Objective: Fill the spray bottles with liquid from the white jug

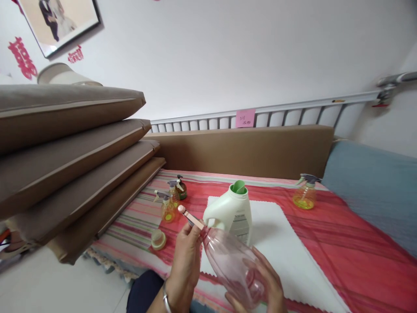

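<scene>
A clear pink spray bottle [228, 256] lies tilted between my two hands, its neck pointing up and to the left. My left hand [186, 252] has its fingers closed round the pale pink spray head [193, 218] at the neck. My right hand [269, 280] wraps round the wide base of the bottle; part of the palm shows through the clear wall. Just behind the bottle stands a white detergent jug [224, 209] with a green mouth [239, 187], upright. Whether the spray head is screwed tight I cannot tell.
Several yellow-liquid spray bottles [168, 212] and a dark pump bottle [182, 191] stand to the left, near a round cap [158, 239]. Another spray bottle [304, 195] is on the right. A white mat [276, 243] lies under the jug. Stacked cushions [71, 143] overhang the left.
</scene>
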